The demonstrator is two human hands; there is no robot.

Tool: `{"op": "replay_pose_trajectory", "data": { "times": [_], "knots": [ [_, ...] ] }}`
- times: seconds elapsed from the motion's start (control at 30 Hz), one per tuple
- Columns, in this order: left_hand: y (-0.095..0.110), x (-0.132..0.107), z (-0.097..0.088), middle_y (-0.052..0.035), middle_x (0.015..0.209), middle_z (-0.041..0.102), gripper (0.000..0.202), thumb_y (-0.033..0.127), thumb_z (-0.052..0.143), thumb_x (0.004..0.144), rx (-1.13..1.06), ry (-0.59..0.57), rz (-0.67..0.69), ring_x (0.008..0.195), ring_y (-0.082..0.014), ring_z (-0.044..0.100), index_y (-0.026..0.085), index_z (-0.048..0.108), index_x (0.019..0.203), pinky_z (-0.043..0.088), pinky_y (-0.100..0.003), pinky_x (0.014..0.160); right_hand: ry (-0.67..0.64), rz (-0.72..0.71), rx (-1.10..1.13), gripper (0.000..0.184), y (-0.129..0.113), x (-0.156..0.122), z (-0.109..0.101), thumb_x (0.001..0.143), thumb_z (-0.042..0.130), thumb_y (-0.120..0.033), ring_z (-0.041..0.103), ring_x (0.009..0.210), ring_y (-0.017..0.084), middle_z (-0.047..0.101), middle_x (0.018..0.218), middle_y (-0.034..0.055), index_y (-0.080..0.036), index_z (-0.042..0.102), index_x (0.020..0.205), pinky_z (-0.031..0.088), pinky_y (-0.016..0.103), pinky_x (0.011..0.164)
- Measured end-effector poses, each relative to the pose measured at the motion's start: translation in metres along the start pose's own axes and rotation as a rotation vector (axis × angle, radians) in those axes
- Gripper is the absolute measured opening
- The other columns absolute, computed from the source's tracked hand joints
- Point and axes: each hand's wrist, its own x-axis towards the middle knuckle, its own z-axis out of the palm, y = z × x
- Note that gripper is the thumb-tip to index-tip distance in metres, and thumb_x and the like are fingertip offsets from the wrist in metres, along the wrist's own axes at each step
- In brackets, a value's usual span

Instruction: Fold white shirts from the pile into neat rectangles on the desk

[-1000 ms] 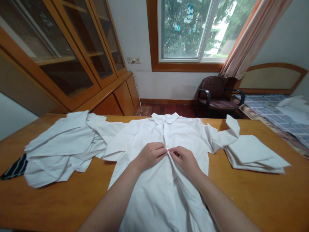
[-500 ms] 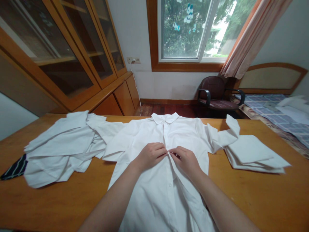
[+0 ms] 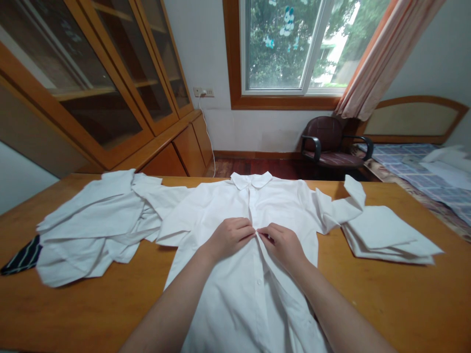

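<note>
Both hands pinch the white shirt's (image 3: 235, 294) front placket mid-desk (image 3: 386, 294): left hand (image 3: 230, 236) and right hand (image 3: 281, 243) closed on fabric; keeping edges aligned should help buttoning.

Soft daylight is coming in through the window (image 3: 285, 46), making the room bright. Shadows are staying faint. Lines are bending at the edges. Nothing is looking blurry.

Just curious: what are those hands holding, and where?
Both the left hand and right hand pinch the white shirt at its front button placket, mid-chest.
</note>
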Motion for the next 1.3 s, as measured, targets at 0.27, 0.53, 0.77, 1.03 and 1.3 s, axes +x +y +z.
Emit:
{"op": "replay_pose_trajectory", "data": {
  "times": [0.27, 0.53, 0.77, 1.03, 1.3],
  "knots": [
    [-0.0002, 0.0007, -0.0006, -0.0047, 0.085, 0.065, 0.026, 0.027, 0.046, 0.102, 0.008, -0.001, 0.009, 0.078, -0.0152, 0.061, 0.019, 0.067, 0.090, 0.050, -0.028, 0.073, 0.013, -0.005, 0.010, 0.020, 0.0004, -0.0004, 0.0004, 0.097, 0.057, -0.029, 0.066, 0.070, 0.017, 0.072, 0.081, 0.0039, -0.024, 0.076, 0.094, 0.047, 0.026, 0.066],
    [-0.0009, 0.0000, 0.0006, -0.0040, 0.085, 0.065, 0.023, 0.025, 0.048, 0.102, 0.011, 0.005, 0.015, 0.077, -0.0146, 0.061, 0.019, 0.066, 0.090, 0.049, -0.027, 0.073, 0.076, -0.056, 0.024, 0.016, 0.0015, -0.0007, 0.0032, 0.094, 0.061, -0.025, 0.064, 0.066, 0.015, 0.071, 0.077, 0.0025, -0.021, 0.076, 0.091, 0.046, 0.024, 0.063],
    [-0.0002, 0.0006, 0.0004, -0.0035, 0.085, 0.065, 0.022, 0.025, 0.049, 0.101, 0.014, 0.009, 0.013, 0.077, -0.0144, 0.061, 0.019, 0.066, 0.089, 0.049, -0.027, 0.073, 0.088, -0.059, 0.006, 0.014, 0.0026, -0.0011, 0.0041, 0.094, 0.062, -0.025, 0.063, 0.065, 0.014, 0.071, 0.076, 0.0013, -0.022, 0.075, 0.090, 0.045, 0.024, 0.062],
    [-0.0008, -0.0005, 0.0014, -0.0039, 0.086, 0.065, 0.023, 0.025, 0.048, 0.102, 0.014, -0.005, 0.005, 0.078, -0.0146, 0.061, 0.018, 0.066, 0.089, 0.049, -0.028, 0.074, 0.104, -0.061, -0.003, 0.013, 0.0014, -0.0010, 0.0044, 0.093, 0.063, -0.023, 0.063, 0.063, 0.013, 0.070, 0.075, 0.0010, -0.021, 0.075, 0.088, 0.044, 0.024, 0.062],
    [0.0006, 0.0006, -0.0003, -0.0037, 0.084, 0.065, 0.024, 0.026, 0.048, 0.102, 0.017, -0.003, 0.010, 0.077, -0.0147, 0.061, 0.018, 0.066, 0.088, 0.048, -0.027, 0.073, 0.110, -0.062, 0.009, 0.013, 0.0018, -0.0008, 0.0048, 0.092, 0.063, -0.023, 0.062, 0.062, 0.013, 0.070, 0.074, 0.0009, -0.021, 0.074, 0.086, 0.044, 0.023, 0.061]
  ]
}}
